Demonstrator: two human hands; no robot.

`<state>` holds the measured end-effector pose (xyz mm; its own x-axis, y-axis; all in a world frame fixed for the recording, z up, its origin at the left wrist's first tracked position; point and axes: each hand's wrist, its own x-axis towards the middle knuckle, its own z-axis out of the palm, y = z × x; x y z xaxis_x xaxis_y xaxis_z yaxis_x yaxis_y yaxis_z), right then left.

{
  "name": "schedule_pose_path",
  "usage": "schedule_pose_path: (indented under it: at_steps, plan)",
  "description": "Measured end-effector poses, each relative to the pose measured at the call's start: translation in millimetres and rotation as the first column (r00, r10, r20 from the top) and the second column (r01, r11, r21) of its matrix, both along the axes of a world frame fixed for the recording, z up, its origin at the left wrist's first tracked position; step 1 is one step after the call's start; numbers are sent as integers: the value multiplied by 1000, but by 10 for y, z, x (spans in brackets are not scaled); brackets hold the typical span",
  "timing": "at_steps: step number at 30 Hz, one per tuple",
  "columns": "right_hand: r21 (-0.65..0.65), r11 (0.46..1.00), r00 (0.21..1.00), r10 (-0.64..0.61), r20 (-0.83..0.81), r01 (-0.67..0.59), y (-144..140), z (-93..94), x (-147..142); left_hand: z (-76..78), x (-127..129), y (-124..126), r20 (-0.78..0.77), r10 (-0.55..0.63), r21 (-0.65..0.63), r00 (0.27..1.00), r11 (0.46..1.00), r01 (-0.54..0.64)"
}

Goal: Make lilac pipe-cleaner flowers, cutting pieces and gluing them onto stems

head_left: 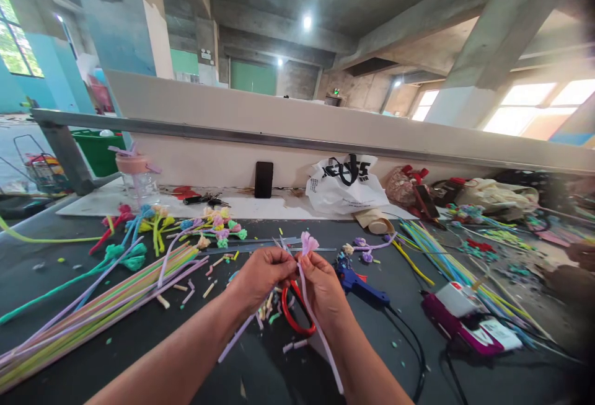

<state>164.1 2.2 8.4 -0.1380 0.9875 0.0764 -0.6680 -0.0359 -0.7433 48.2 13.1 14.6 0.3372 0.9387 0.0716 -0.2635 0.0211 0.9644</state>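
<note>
Since it looks light, soft and bendable, the one lilac flower [308, 243] at frame centre probably handles best by its stem [325, 343]. One jar [138, 183] stands upper left; the left hand [261, 276], fingertips closed, hides whatever it pinches; then one red-handled pair of scissors [286, 312], the right hand [324, 284] pinching that stem, and one blue glue gun [365, 287], right of centre.

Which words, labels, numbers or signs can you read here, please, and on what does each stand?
Nothing reads reliably.
White bag: large black letters, distorted, partly covered; lower print too small.
Green sign, background: too small.
Sign on far pillar: too small.
White patches on purple item: too blurred.
</note>
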Motion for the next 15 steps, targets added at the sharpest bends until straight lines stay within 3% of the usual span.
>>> schedule_pose_path:
  at_steps: [5, 15]
  plan:
    - [-25, 1000, 999, -1, -45, 0, 54, -30, 23, -2, 2, -12, 123, -73, -144, 990, 986, 90]
    - [-9, 999, 998, 53, -20, -53, 123, -137, 76, -65, -45, 18, 150, -120, -148, 981, 979, 142]
